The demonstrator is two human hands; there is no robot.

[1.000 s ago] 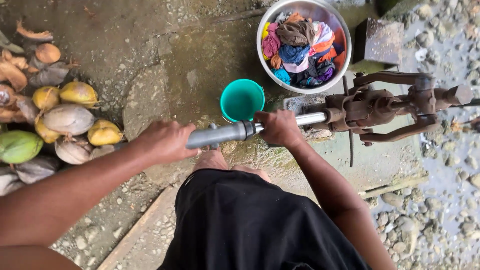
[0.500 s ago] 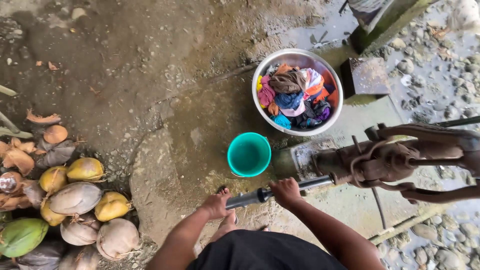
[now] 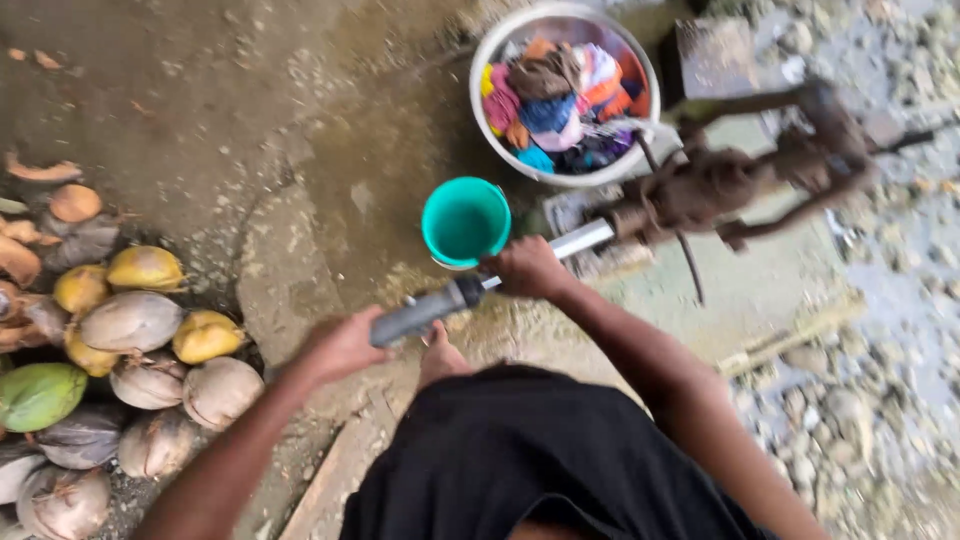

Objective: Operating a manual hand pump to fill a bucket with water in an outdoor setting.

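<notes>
The long grey pump handle is gripped by both hands: the left hand is closed around its dark outer end, and the right hand is wrapped around the bright metal section nearer the rusty hand pump. The handle runs diagonally from lower left up to the pump body, which stands on a wet concrete slab. It can be judged as a stiff, heavy steel lever that will not flex; resistance is probably felt through the whole stroke. The wet surroundings suggest a slippery shaft, so a full wrap of the fingers is called for. The outer end, where the left hand sits, gives the most leverage; the pivot links of the pump are best avoided as pinch points.

A teal bucket stands just beside the pump. A metal basin heaped with coloured clothes stands behind the bucket. A pile of coconuts lies well apart to the left on the ground.
</notes>
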